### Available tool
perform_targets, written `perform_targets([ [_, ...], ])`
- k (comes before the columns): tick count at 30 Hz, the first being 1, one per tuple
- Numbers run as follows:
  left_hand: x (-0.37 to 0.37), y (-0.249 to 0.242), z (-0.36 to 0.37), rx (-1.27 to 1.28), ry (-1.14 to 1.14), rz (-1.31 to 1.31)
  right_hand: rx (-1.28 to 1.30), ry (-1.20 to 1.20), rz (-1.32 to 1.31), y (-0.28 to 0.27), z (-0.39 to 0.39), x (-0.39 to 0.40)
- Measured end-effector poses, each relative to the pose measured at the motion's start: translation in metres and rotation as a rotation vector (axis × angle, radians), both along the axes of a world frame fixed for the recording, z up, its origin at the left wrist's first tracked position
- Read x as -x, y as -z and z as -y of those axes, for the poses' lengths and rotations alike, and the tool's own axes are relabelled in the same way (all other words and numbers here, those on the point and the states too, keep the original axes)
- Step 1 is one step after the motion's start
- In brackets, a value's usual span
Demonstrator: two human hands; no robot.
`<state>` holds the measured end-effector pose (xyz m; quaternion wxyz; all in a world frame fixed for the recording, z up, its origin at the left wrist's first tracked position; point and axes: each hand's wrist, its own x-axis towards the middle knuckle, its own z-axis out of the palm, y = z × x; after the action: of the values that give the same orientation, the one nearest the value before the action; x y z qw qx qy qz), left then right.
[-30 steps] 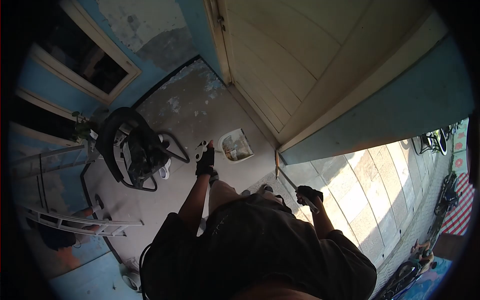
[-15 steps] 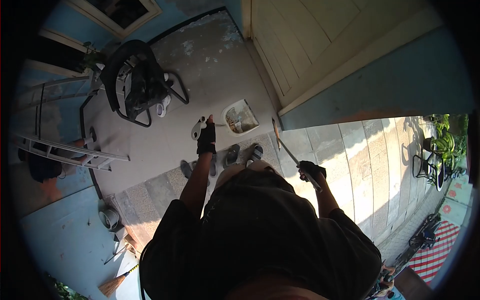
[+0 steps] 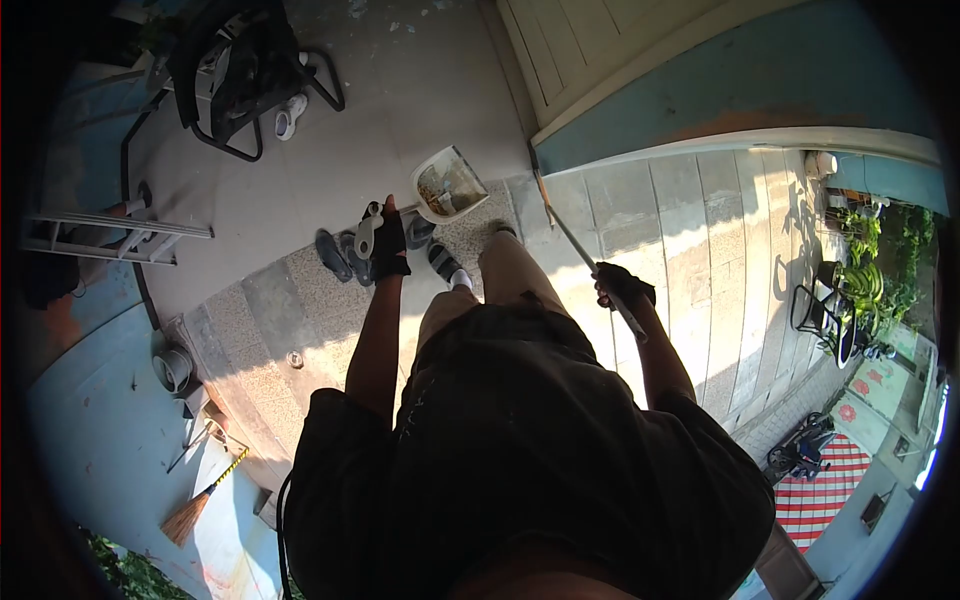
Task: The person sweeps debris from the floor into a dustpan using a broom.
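My left hand (image 3: 386, 243), in a black fingerless glove, is closed around the grey-white handle (image 3: 368, 232) of a dustpan. The off-white dustpan (image 3: 478, 199) hangs ahead of my feet, with brownish debris (image 3: 433, 200) inside it. In my right hand (image 3: 626, 288), gloved the same way, is a long pale broom handle (image 3: 575, 240) slanting forward. Its far end, narrow and orange-brown, is near the wall corner; the bristles are hard to make out. Dark slippers with a light stripe (image 3: 446, 262) are on my feet.
Dark shoes (image 3: 333, 256) stand on the step edge left of my feet. A black chair (image 3: 225, 80) and a metal ladder (image 3: 120, 238) are farther left, with a person's dark clothing beyond. A straw broom (image 3: 190, 514) and bucket (image 3: 173, 370) lie behind left. Potted plants (image 3: 858, 270) line the right.
The view has shifted, turning toward the paved side, and my legs have stepped apart. The dustpan has moved with my left hand and sits nearer the paving. Both hands keep their holds.
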<state>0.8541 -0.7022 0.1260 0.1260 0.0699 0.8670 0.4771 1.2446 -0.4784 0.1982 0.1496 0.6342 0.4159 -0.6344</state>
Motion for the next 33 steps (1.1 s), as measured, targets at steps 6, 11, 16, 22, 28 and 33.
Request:
perform_targets([
  [6, -0.074, -0.001, 0.004, -0.004, -0.106, -0.003, 0.102, -0.089, -0.054, 0.023, -0.023, -0.055],
  [11, -0.148, 0.036, 0.029, 0.046, -0.184, -0.012, 0.262, -0.193, -0.094, 0.025, -0.042, -0.077],
  [16, -0.215, 0.055, 0.010, 0.003, -0.367, -0.149, 0.498, -0.070, -0.088, 0.071, -0.066, -0.107],
  [22, -0.260, 0.085, 0.022, 0.003, -0.468, -0.167, 0.620, 0.153, -0.141, 0.162, -0.063, -0.145],
  [28, -0.294, 0.123, 0.044, -0.027, -0.506, -0.117, 0.443, 0.110, -0.337, 0.193, -0.053, -0.142],
  [33, -0.310, 0.129, 0.068, 0.043, -0.520, -0.068, 0.373, 0.075, -0.255, 0.145, 0.016, -0.196],
])
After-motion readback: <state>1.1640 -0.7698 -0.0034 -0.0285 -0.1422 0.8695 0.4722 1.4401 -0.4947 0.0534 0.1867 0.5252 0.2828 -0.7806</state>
